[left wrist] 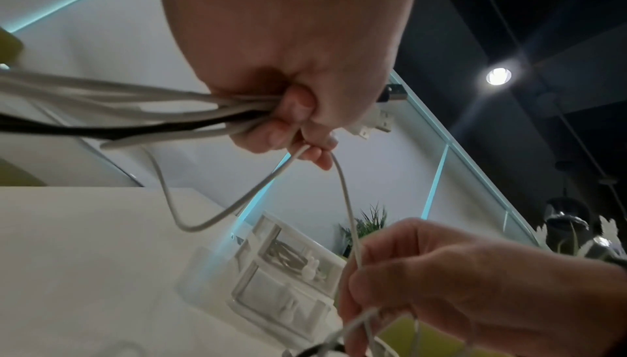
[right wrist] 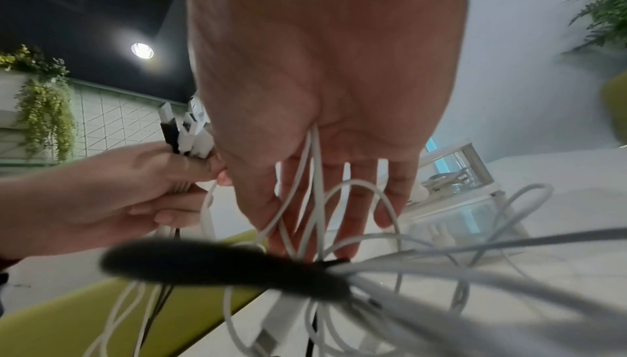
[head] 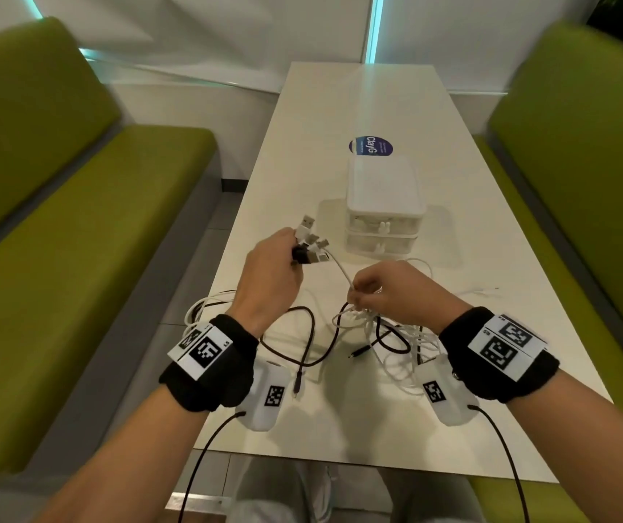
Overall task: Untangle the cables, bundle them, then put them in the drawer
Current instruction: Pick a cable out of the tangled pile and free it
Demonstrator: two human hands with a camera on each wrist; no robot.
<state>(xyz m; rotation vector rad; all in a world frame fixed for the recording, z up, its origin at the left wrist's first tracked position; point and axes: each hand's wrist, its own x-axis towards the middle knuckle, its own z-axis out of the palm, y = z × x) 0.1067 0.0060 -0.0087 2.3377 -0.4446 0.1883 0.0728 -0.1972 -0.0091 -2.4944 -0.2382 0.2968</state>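
My left hand (head: 287,258) is raised over the white table (head: 340,428) and grips a bunch of USB plug ends (head: 310,239), white ones and a black one; their cords (left wrist: 135,111) trail back from its fist (left wrist: 298,113). One thin white cable (head: 342,271) runs from there to my right hand (head: 359,296), which pinches it above the tangle of white and black cables (head: 385,345). In the right wrist view white cords (right wrist: 312,164) pass between the fingers (right wrist: 353,207). A white two-drawer box (head: 383,209) stands just beyond, both drawers closed.
A black cable (head: 302,334) loops on the table between my wrists, and a loose white end (head: 483,292) lies to the right. A round blue sticker (head: 370,146) sits behind the box. Green benches (head: 76,258) (head: 585,183) flank the narrow table.
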